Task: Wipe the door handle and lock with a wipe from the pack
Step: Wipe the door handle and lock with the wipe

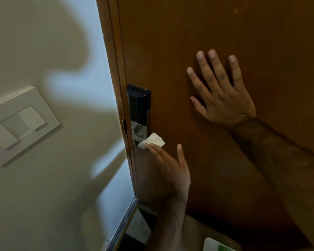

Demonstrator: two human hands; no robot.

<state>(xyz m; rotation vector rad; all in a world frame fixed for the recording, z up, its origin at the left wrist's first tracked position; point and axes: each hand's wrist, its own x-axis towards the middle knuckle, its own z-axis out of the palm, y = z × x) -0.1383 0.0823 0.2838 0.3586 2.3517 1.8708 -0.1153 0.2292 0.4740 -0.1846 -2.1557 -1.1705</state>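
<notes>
A black and chrome electronic lock is mounted at the left edge of a brown wooden door. Its chrome lower plate shows below the black panel; I cannot make out the handle lever. My left hand presses a folded white wipe against the bottom of the chrome plate, fingers closed on it. My right hand lies flat on the door to the right of the lock, fingers spread, holding nothing. A white and green pack peeks in at the bottom edge.
A white switch plate with rocker switches sits on the cream wall at left. The brown door frame runs between wall and door. A dark skirting strip and floor show at the bottom.
</notes>
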